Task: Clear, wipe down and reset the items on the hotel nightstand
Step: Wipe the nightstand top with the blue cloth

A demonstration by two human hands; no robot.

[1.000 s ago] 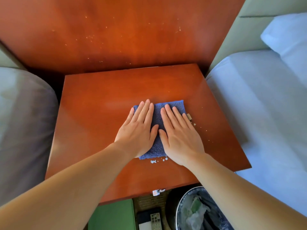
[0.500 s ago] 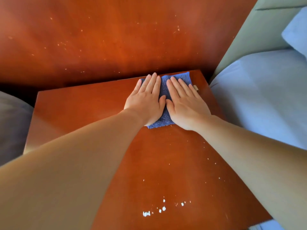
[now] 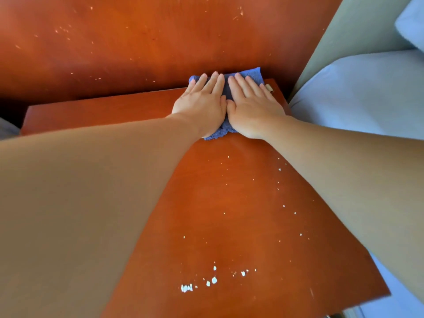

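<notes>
Nightstand (image 3: 229,203), blue cloth (image 3: 250,74) mostly under left hand (image 3: 202,106) and right hand (image 3: 254,109)

Blue cloth (image 3: 250,75), reddish-brown nightstand (image 3: 229,203)

The wooden wall panel (image 3: 160,42) blocks the far edge of the surface (image 3: 229,203); the bed (image 3: 358,95) hems its right side. White crumbs (image 3: 213,280) dot the open near half.

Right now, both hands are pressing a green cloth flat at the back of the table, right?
Not quite. The cloth is blue, not green. The head view shows the left hand and right hand pressing it flat at the back of the table.
</notes>
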